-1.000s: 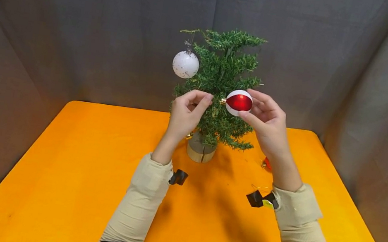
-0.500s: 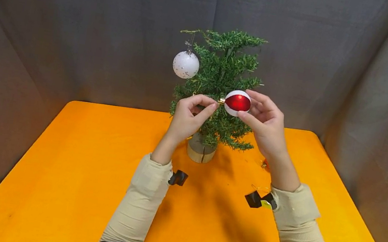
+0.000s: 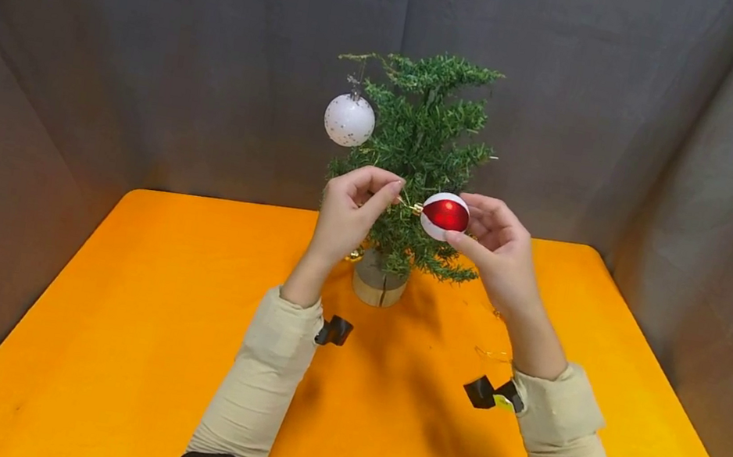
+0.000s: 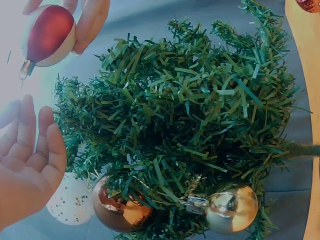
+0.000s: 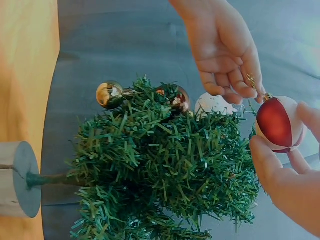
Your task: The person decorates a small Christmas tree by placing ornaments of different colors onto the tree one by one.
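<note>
In the head view a red and white Christmas bauble lies sideways in the air, its gold cap facing left. Its round end is held between the thumb and fingers of my right hand. My left hand pinches the thin gold string that runs from the cap, a short way off from it. Both hands are in front of a small green artificial Christmas tree. On its left side hang a white speckled bauble, a copper bauble and a gold bauble.
The tree stands on a round wooden base on an orange table. A loose gold string lies near the right wrist. Part of a red ornament shows at the left wrist view's corner. Grey cloth surrounds the table.
My left fingers came right to the bauble's cap, then drew back up and left with the string between. My right hand has lowered the bauble slightly.
</note>
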The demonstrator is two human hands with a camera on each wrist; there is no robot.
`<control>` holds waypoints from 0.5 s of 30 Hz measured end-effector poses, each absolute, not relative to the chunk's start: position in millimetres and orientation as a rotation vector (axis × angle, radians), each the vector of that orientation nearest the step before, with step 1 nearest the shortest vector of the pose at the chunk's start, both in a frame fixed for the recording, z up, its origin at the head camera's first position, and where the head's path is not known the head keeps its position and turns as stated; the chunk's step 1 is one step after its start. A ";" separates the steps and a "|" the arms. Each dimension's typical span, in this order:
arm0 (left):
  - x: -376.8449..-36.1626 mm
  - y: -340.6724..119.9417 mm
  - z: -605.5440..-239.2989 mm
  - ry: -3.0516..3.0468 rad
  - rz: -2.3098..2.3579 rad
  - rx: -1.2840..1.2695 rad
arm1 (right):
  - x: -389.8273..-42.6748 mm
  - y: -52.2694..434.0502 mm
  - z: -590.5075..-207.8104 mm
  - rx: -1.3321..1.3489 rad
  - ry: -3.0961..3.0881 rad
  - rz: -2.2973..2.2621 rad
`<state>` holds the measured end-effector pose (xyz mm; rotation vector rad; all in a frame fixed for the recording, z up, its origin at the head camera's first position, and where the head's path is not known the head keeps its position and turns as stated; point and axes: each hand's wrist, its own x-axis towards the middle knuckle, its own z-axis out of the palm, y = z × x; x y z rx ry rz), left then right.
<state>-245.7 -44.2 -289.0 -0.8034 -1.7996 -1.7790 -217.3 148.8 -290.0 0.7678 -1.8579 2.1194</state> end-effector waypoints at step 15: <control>-241.0 -46.7 -285.2 -1.854 -1.687 -0.783 | -215.3 140.8 -304.6 0.811 -2.256 1.733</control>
